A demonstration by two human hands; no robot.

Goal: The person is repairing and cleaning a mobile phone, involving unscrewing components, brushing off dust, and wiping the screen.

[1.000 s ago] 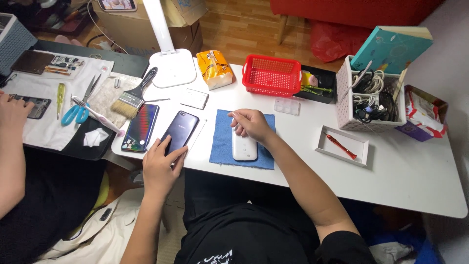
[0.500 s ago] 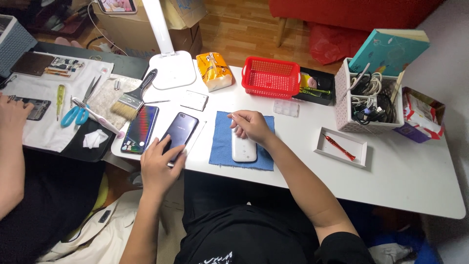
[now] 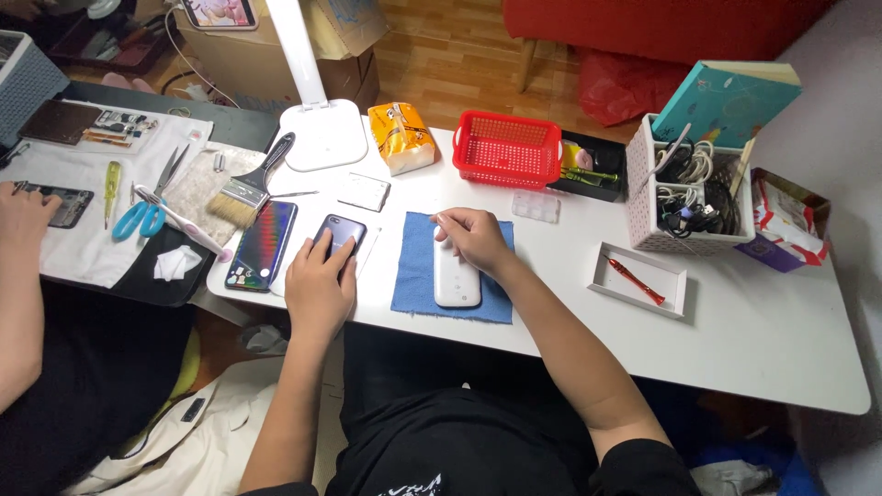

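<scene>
White surface under you: your left hand lies flat over the dark phone, grip loose. Your right hand rests half-curled, holding nothing, on the white phone, whose long axis points away from you on the blue cloth.

Red basket, paintbrush, blue scissors, white lamp base, red screwdriver
</scene>
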